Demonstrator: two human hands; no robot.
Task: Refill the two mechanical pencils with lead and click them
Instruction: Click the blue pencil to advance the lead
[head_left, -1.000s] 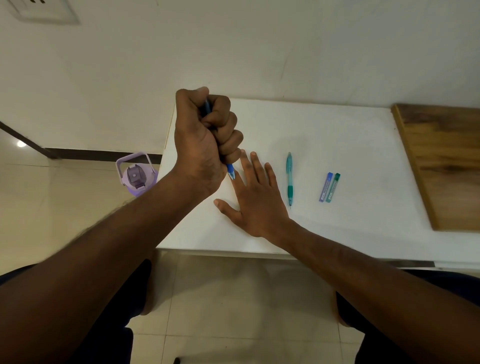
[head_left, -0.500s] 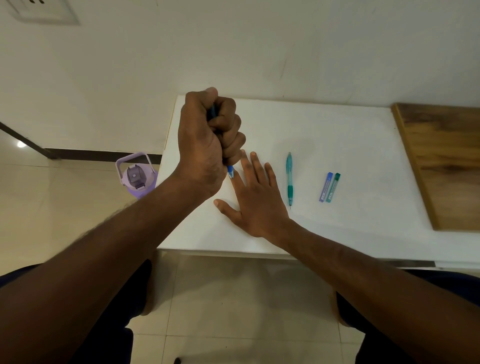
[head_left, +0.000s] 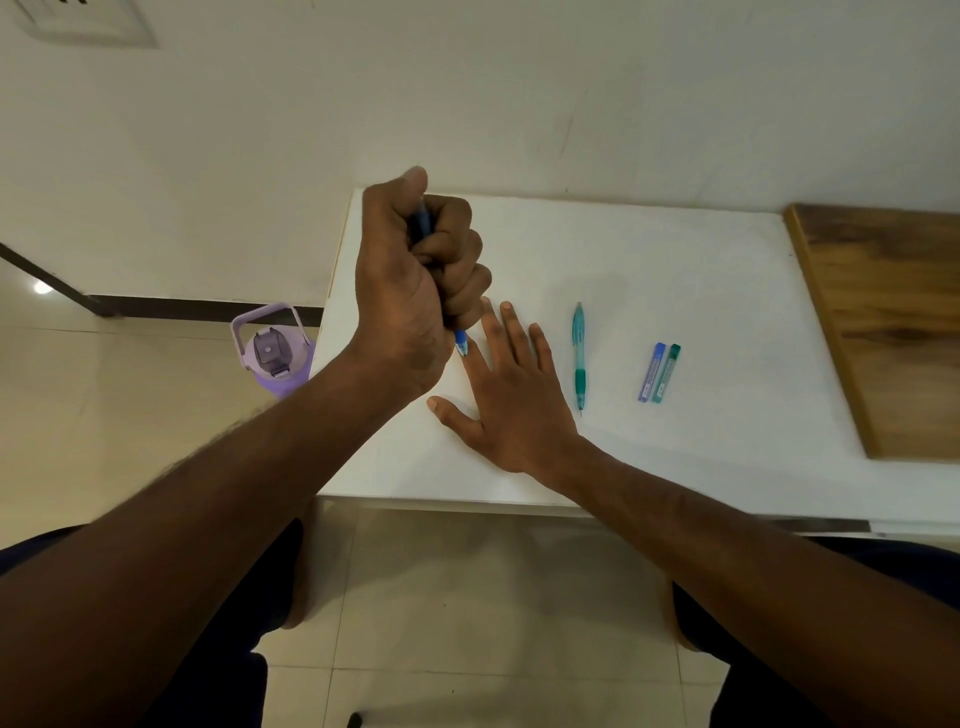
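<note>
**Blue pencil in the fist, thumb on the clicker**

Blue plastic shows at both ends of your left hand (head_left: 410, 291): the blue pencil (head_left: 461, 345) stands nearly upright inside a closed fist, all four fingers wrapped round the barrel and the thumb capping the top end. Its tip pokes out below the fist, just beside the fingers of your right hand (head_left: 511, 410), which lies flat and spread on the white table (head_left: 727, 291), holding nothing.

From that grip, you look to be in the clicking step on this pencil, thumb pumping the button to feed the lead. Whether lead shows at the tip is too small to tell.

From your right hand, the teal pencil (head_left: 578, 358) lies on the table at about 2 o'clock, close by, tip pointing toward you. Further out at 3 o'clock the blue lead tube (head_left: 651, 372) and the green lead tube (head_left: 667, 373) lie side by side, touching or nearly so.

Your next move likely calls for setting the blue pencil down, then reaching for the teal one. Both hands will be needed if it requires lead: one steadying the barrel, one feeding the thin stick gently, since it snaps easily.
</note>
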